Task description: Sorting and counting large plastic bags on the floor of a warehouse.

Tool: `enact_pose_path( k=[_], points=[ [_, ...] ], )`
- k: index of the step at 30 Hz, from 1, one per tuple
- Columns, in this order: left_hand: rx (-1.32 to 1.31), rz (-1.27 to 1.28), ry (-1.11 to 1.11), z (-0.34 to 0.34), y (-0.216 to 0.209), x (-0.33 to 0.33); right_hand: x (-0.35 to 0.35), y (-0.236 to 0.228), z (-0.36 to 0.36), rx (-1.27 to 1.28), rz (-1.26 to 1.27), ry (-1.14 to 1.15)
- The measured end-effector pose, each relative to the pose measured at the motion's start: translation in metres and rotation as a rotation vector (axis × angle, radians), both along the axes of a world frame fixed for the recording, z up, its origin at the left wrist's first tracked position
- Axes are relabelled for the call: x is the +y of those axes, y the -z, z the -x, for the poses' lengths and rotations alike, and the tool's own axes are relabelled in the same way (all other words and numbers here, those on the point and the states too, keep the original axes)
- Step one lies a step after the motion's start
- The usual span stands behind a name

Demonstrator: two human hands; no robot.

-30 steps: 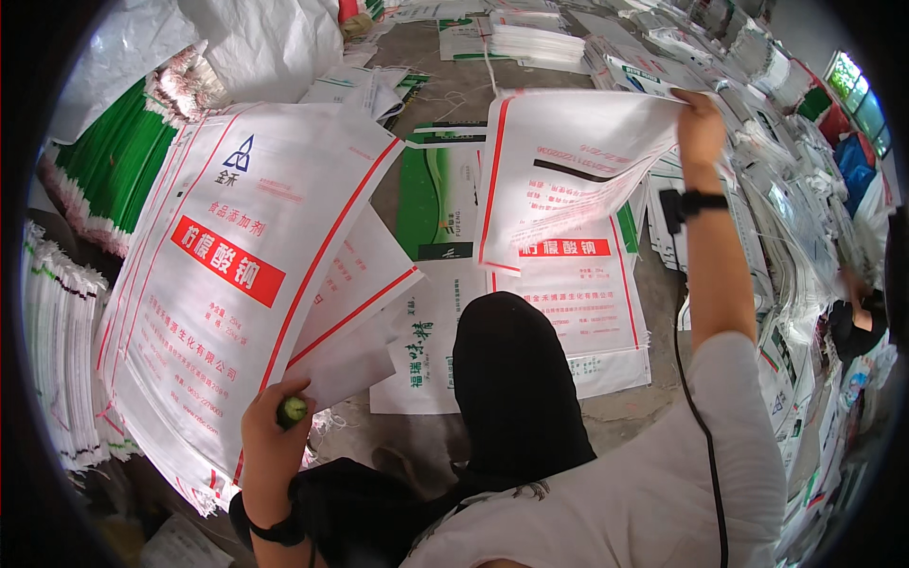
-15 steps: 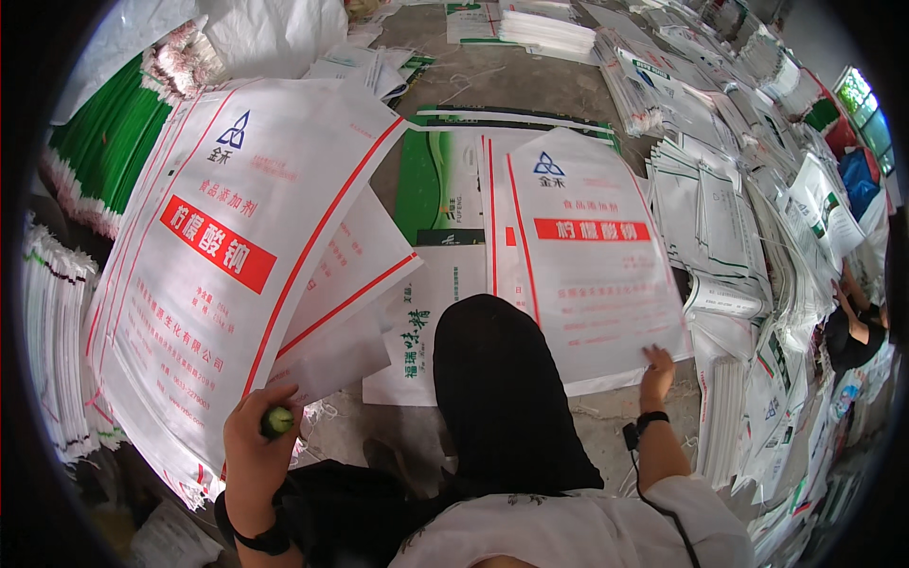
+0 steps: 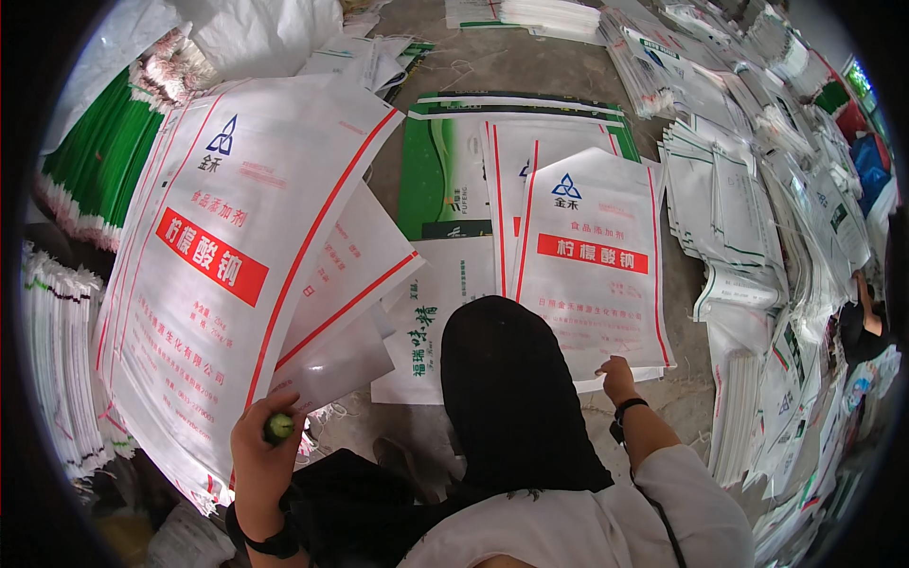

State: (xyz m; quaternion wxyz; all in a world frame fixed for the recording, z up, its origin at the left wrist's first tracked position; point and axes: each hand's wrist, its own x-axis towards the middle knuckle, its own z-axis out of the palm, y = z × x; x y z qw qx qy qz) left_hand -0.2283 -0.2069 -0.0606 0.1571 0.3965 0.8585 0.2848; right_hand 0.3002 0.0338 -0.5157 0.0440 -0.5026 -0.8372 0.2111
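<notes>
My left hand (image 3: 264, 454) is closed around a green, rounded thing, probably a cucumber, whose pale cut end (image 3: 279, 428) shows. It rests by the lower right edge of a large white woven sack (image 3: 199, 322) with red stripes. My right hand (image 3: 620, 381) is closed at the bottom edge of a similar white sack (image 3: 597, 213), its fingertips seeming to pinch that edge. This sack lies flat over another striped sack (image 3: 505, 180). Under them is a green and white sack (image 3: 426, 175). My black-clad knee (image 3: 507, 379) hides part of the pile.
Bundled green sacks (image 3: 109, 156) and stacked white sacks (image 3: 66, 350) stand at the left. Piles of flattened sacks (image 3: 724, 199) line the right side. Another person (image 3: 862, 327) is at the far right. Grey concrete floor (image 3: 530, 71) shows beyond.
My right hand has moved left and closed at the sack's lower edge. That sack's lower end has swung left, and it lies straighter. My left hand keeps its hold.
</notes>
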Motion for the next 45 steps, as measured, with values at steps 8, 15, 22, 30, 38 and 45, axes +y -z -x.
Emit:
enact_pose_path(
  k=[8, 15, 22, 30, 38, 45],
  points=[
    [0.111, 0.022, 0.088, -0.001, 0.004, 0.006, -0.019, -0.025, 0.008, 0.283, -0.306, 0.988],
    [0.100, 0.010, 0.053, -0.002, 0.005, 0.007, -0.002, -0.035, 0.034, 0.723, -0.153, 1.945],
    [0.055, 0.002, 0.071, -0.003, 0.007, 0.006, -0.005, -0.003, 0.053, 0.716, 0.591, 1.355],
    [0.111, 0.002, 0.062, 0.001, 0.010, 0.003, -0.030, 0.002, 0.075, 0.731, 0.613, 1.020],
    [0.061, 0.059, 0.046, 0.002, 0.009, 0.008, 0.067, -0.002, 0.101, 1.010, 0.628, 1.291],
    [0.052, 0.001, 0.041, 0.000, 0.002, 0.009, 0.068, 0.026, 0.055, 0.501, 0.759, 1.191]
  ],
)
